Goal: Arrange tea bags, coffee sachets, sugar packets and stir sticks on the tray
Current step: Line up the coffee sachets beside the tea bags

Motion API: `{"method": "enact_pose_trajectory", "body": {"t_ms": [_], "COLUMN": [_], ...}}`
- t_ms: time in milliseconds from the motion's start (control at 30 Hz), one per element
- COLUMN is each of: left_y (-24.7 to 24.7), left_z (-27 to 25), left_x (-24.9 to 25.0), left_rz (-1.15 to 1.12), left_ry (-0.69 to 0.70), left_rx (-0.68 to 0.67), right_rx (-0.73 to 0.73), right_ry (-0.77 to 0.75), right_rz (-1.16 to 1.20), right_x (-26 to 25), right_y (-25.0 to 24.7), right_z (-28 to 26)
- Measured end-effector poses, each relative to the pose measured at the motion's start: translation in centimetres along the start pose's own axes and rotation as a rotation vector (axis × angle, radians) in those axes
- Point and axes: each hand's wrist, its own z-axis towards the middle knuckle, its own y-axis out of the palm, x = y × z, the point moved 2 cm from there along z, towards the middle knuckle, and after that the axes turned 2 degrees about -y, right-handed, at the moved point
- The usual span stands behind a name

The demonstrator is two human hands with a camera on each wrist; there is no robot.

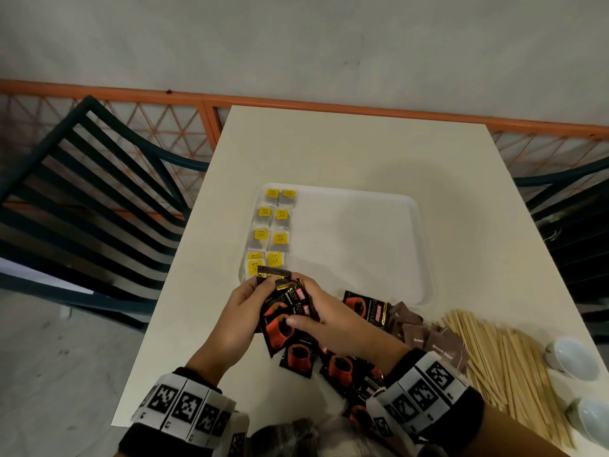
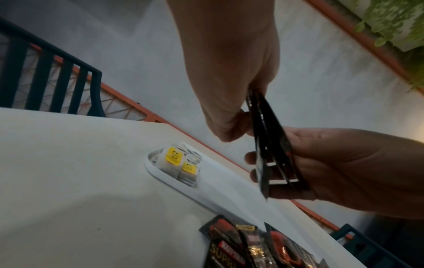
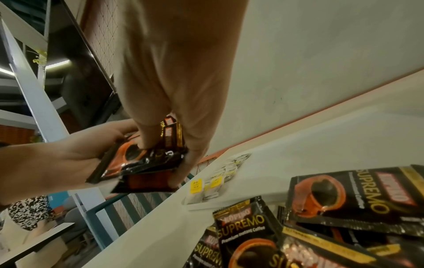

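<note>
Both hands hold a small stack of black-and-orange coffee sachets (image 1: 280,311) just above the table, at the near left corner of the white tray (image 1: 418,225). My left hand (image 1: 244,308) grips the stack from the left; my right hand (image 1: 316,311) pinches it from the right, thumb on top. In the left wrist view the held sachets (image 2: 270,145) show edge-on. Yellow-tagged tea bags (image 1: 273,225) lie in two columns along the tray's left side. More loose coffee sachets (image 1: 342,364) lie on the table under my wrists. Brown sugar packets (image 1: 418,331) and wooden stir sticks (image 1: 504,357) lie to the right.
Two white cups (image 1: 573,357) stand at the table's right edge. Dark slatted chairs (image 1: 82,192) flank the cream table (image 1: 329,153), with an orange railing (image 1: 296,103) behind. The right part of the tray holds nothing.
</note>
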Motion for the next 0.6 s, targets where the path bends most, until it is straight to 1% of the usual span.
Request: {"method": "enact_pose_trajectory", "body": {"t_ms": [100,200,267,367,400,500,600], "left_y": [0.5,0.2,-0.1,-0.4,-0.6,-0.5,-0.4], "left_z": [-0.3,-0.7,-0.9,-1.0,-1.0,-1.3,-1.2], "left_x": [0.2,0.3,0.3,0.0,-0.2,-0.5,-0.9], "left_rz": [-0.218,-0.304,-0.255,-0.094,-0.056,-0.022,0.006], "left_ry": [-0.136,-0.220,-0.253,-0.299,-0.309,-0.353,-0.377], "left_rx": [-0.070,-0.162,-0.241,-0.361,-0.391,-0.469,-0.464], "right_rx": [0.065,0.066,0.054,0.099,0.111,0.057,-0.040], "right_ry": [-0.035,-0.012,-0.026,-0.101,-0.127,-0.189,-0.216], "right_rz": [-0.022,-0.111,-0.217,-0.553,-0.625,-0.721,-0.730], "right_x": [-0.4,-0.6,-0.6,-0.5,-0.6,-0.7,-1.4], "right_y": [0.3,0.5,0.3,-0.6,-0.9,-1.5,-1.2], "right_z": [0.4,0.7,0.8,0.8,0.8,0.9,0.9]}}
